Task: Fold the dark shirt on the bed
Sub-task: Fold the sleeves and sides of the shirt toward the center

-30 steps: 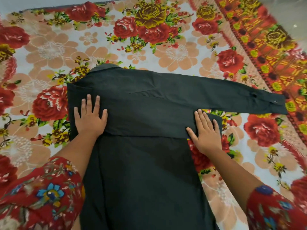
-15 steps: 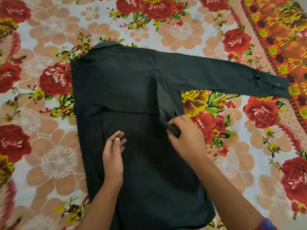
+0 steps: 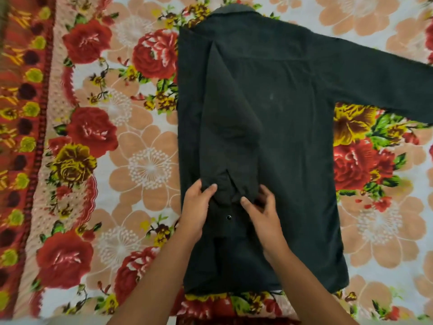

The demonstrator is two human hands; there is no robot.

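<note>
The dark shirt (image 3: 288, 127) lies back-up on the floral bed cover, collar (image 3: 234, 9) at the top. Its left side is folded inward, and that side's sleeve (image 3: 227, 113) runs straight down the back to the cuff, which has a small button (image 3: 228, 217). My left hand (image 3: 195, 209) and my right hand (image 3: 263, 211) both pinch the bunched cloth at this sleeve's lower end. The other sleeve (image 3: 384, 73) stretches out flat to the right and leaves the frame.
The bed cover (image 3: 140, 160) has large red, peach and yellow flowers. A red and orange patterned border (image 3: 21, 137) runs down the left side. The shirt's hem (image 3: 257, 290) lies near the bottom of the view, with red floral cloth below it.
The folded sleeve, earlier lying across the shirt, now runs down its back. Both hands moved down to its cuff end and hold it. The view shifted left, so the shirt sits further right.
</note>
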